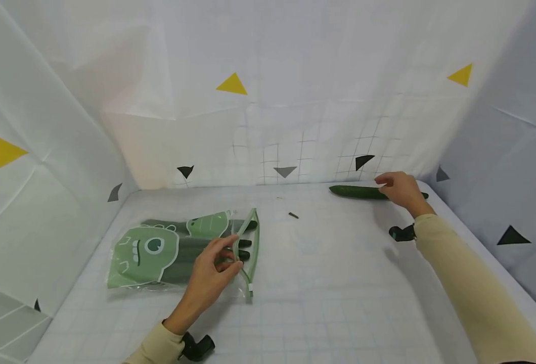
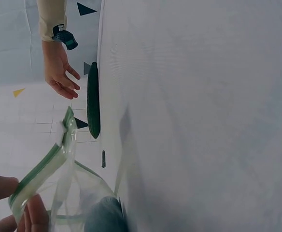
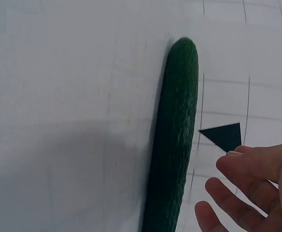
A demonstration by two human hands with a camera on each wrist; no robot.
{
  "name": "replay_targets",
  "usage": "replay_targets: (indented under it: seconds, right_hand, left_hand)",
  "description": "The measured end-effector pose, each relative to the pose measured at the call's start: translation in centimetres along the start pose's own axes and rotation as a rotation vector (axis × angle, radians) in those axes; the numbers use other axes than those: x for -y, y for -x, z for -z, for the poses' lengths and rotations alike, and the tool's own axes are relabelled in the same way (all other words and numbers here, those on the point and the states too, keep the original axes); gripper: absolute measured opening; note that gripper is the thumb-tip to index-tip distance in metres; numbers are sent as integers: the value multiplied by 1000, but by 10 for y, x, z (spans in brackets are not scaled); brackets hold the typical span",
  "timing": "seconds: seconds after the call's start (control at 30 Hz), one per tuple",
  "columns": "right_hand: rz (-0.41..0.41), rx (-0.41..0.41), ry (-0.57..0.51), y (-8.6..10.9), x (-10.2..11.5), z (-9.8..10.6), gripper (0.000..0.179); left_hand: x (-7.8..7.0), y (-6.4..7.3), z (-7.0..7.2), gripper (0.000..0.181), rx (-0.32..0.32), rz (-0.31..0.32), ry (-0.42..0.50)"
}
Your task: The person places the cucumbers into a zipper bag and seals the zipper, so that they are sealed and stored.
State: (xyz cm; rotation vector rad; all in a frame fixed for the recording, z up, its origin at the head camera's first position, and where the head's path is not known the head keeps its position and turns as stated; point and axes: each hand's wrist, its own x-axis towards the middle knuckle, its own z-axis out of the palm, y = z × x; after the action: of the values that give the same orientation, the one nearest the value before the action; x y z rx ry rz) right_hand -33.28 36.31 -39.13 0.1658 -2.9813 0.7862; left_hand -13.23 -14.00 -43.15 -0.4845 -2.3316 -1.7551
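Head view, nearest first: a black wrist camera (image 1: pixel 198 349) sits at the left cuff, and just beyond it the left hand (image 1: pixel 209 275) pinches a green zip bag (image 1: pixel 163 260) at its mouth. Thumb and fingers come close together on one strip of the green rim (image 1: pixel 256 232). That pinch probably serves to part the edges: the two strips stand apart, with the white slider (image 1: pixel 250 287) down at the rim's near end. The bag lies on its side, mouth to the right; the dark green lengths (image 1: pixel 246 243) inside (more cucumbers, by the look of them) run lengthwise, presumably because they fit best that way.

Farther back, a small dark scrap (image 1: pixel 293 215), too small to identify, lies on the white table (image 1: pixel 322 283).

Near the table's back edge, toward its right end, a loose cucumber (image 1: pixel 356 192) lies roughly parallel to the wall (image 1: pixel 295 60). The right hand (image 1: pixel 402 189) hovers just above it, fingers spread and slightly bent, holding nothing; the right wrist view shows a gap to the skin. Such a spread would suit a grasp from above. Yellow and black triangles mark the wall behind, perhaps as camera references.
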Motion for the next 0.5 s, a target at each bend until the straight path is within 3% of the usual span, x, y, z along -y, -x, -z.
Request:
replay_targets:
  seconds: [0.3, 0.5]
  right_hand:
    - [-41, 9, 0, -1, -18, 4, 36]
    - [-44, -9, 11, 0, -30, 4, 35]
  left_hand:
    - [2, 1, 2, 58, -5, 14, -13]
    - [-1, 1, 3, 56, -4, -10, -5]
